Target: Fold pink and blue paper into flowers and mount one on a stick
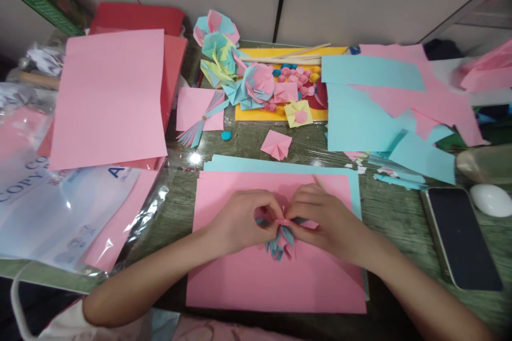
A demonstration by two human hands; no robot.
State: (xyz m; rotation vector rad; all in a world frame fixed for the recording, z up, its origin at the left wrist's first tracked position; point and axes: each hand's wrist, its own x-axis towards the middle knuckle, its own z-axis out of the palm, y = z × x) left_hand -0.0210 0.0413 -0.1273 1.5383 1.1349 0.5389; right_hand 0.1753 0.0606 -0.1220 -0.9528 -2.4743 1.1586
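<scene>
Between my two hands is a small folded paper flower (281, 246) in pink and blue-grey, held above a stack of pink paper sheets (232, 287). My left hand (244, 221) pinches it from the left with thumb and forefinger. From the right, my right hand (326, 221) grips it the same way, fingers curled. The fingertips of both hands nearly meet at the flower and cover part of it. Light blue sheets (280, 164) stick out from under the pink ones.
Folded paper flowers (256, 85), pink and yellow folded squares (276, 145) and thin wooden sticks (288, 58) lie at the back. Pink sheets (108, 101) and a plastic paper bag (60, 213) are left. Cut blue paper (356, 117), a phone (460, 237) and a white oval object (491, 200) are right.
</scene>
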